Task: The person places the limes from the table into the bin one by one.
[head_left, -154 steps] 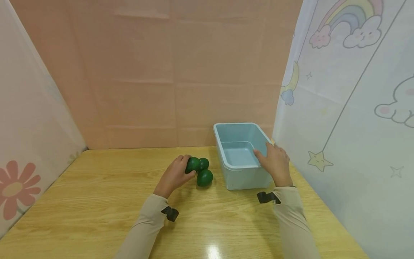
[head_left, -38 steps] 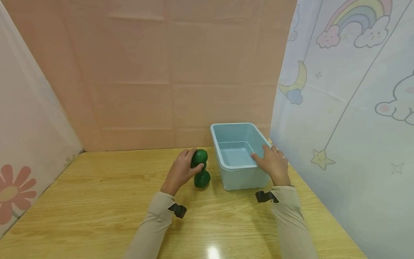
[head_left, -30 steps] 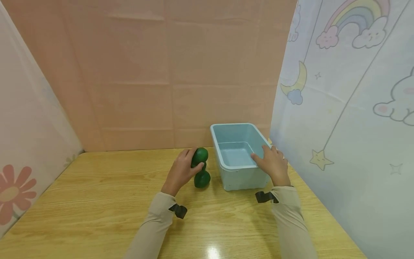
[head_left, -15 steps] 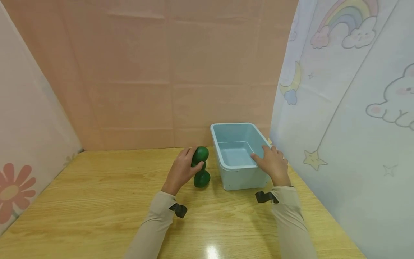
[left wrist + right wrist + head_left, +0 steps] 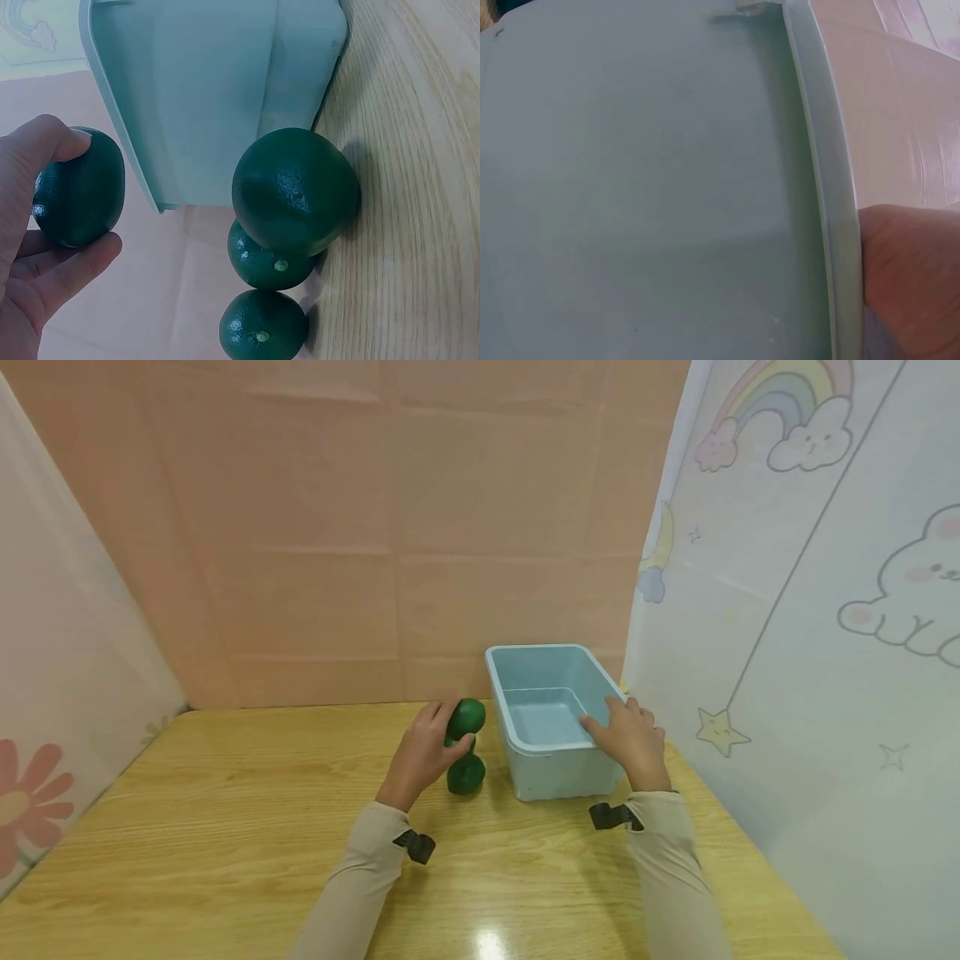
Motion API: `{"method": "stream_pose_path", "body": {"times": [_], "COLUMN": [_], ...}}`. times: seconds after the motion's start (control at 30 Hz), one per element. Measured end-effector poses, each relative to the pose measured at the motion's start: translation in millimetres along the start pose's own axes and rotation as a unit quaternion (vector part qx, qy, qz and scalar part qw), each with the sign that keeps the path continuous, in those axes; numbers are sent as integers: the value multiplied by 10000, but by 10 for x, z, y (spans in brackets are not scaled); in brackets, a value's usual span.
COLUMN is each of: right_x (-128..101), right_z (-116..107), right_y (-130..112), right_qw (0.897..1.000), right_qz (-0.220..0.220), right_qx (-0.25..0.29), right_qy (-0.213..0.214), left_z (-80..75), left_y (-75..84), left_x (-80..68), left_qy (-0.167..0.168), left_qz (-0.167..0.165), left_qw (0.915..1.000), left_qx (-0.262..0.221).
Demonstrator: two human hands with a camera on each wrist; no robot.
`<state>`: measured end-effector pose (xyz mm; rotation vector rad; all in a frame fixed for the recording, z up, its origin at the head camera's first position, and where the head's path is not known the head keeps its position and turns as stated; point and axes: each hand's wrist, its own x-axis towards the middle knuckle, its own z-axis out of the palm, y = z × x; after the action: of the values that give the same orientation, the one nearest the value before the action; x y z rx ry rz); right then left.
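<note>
My left hand (image 5: 422, 753) holds a glossy dark green round fruit (image 5: 84, 196) between thumb and fingers. In the left wrist view it hangs apart from three similar fruits. The nearest fruit (image 5: 292, 195) lies on the wooden table, overlapping a second fruit (image 5: 270, 262). A third fruit (image 5: 262, 327) is beside that one; two of them show pale stem ends. To the right stands a light blue plastic bin (image 5: 566, 777) with a bare floor. My right hand (image 5: 632, 739) grips its rim near the front right corner, thumb over the inside; its fingertips are partly hidden.
The wooden table (image 5: 247, 827) ends at a peach cloth backdrop (image 5: 300, 568) close behind the bin. A pale printed sheet (image 5: 795, 693) rises along the right edge, near the right hand. Another printed sheet (image 5: 67, 635) bounds the left.
The left hand has shifted right from the fruits' left side and now holds one fruit slightly higher, above the others. The right hand stays at the bin's rim; the camera has turned slightly.
</note>
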<state>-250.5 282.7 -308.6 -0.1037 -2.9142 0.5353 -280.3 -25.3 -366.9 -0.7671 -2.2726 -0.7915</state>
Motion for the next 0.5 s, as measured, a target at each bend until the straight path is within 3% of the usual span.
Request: {"method": "stream_pose_path", "body": {"times": [0.5], "right_x": [12], "right_z": [2], "right_y": [7], "right_qw": [10000], "right_qz": [25], "right_qx": [-22], "right_qy": [-6], "left_z": [21], "left_y": [27], "left_x": [33], "left_qy": [138], "left_qz": [76], "left_qw": [9998], "left_qx": [-92]}}
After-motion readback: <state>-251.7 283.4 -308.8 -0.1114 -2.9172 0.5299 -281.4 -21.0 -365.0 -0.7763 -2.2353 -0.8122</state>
